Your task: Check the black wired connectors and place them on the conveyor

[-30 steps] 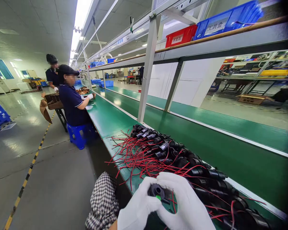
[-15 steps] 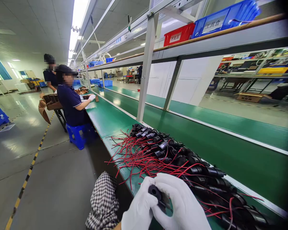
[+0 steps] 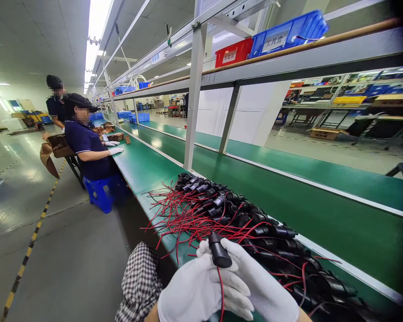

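Along the green table point(image 3: 149, 170): black parts point(image 3: 260, 230) lay heaped, red leads point(image 3: 188, 219) splayed toward the near edge.
Blue stool point(image 3: 97, 192): a co-worker point(image 3: 82, 138) sat there, farther along.
Left hand point(image 3: 193, 284), right hand point(image 3: 262, 279): gloved, fingers curled, both gripped one black cylinder point(image 3: 220, 255) between them, near the heaped parts.

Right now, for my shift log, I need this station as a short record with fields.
Held: black cylinder, red wire hanging down
Left grip: white-gloved, on the cylinder
Right grip: white-gloved, on the cylinder
Bench: green; black parts with red wires massed on it
Shelf: red bin beside blue bin
Nearby: person seated on blue stool
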A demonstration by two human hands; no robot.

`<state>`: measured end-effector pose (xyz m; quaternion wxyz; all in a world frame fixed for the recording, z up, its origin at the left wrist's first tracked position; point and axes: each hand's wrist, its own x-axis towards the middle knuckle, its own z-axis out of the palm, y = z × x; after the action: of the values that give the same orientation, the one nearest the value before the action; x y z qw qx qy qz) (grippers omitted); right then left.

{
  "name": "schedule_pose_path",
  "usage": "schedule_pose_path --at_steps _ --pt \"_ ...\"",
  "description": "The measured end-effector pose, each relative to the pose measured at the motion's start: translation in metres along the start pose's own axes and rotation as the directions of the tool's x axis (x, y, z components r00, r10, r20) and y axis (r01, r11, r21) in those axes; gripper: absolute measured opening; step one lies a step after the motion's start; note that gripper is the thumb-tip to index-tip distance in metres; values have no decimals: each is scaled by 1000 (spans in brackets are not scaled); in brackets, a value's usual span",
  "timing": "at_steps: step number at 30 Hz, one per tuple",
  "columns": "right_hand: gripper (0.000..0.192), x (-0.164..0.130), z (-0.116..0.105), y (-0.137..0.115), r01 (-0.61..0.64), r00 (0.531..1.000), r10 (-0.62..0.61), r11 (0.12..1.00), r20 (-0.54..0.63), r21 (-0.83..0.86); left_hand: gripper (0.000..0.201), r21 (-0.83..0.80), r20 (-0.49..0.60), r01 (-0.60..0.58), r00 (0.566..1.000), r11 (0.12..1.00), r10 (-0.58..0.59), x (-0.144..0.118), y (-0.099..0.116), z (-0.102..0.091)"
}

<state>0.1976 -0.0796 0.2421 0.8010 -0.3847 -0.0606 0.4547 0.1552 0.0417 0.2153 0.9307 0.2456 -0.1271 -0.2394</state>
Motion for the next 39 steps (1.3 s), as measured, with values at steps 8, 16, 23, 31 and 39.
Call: schedule_pose_path --at_steps 8,16,23,31,39 --pt "78 -3 13 6 -92 961 113 992 -252 92 68 -104 -39 96 994 990 -101 1 -3 -1" --pt "75 -1 18 5 -28 981 19 999 -195 -46 59 -222 8 139 990 965 -141 -2 1 7" --pt "38 -10 -3 -6 336 936 -338 765 101 -550 36 31 100 -200 975 979 196 -3 -8 -8" --pt "53 -22 5 -19 336 908 -383 417 171 -845 48 600 55 -327 927 730 370 -13 12 0" --pt "58 -23 -1 -19 468 782 -463 -6 417 -884 48 859 7 -234 894 455 447 -23 12 -12"
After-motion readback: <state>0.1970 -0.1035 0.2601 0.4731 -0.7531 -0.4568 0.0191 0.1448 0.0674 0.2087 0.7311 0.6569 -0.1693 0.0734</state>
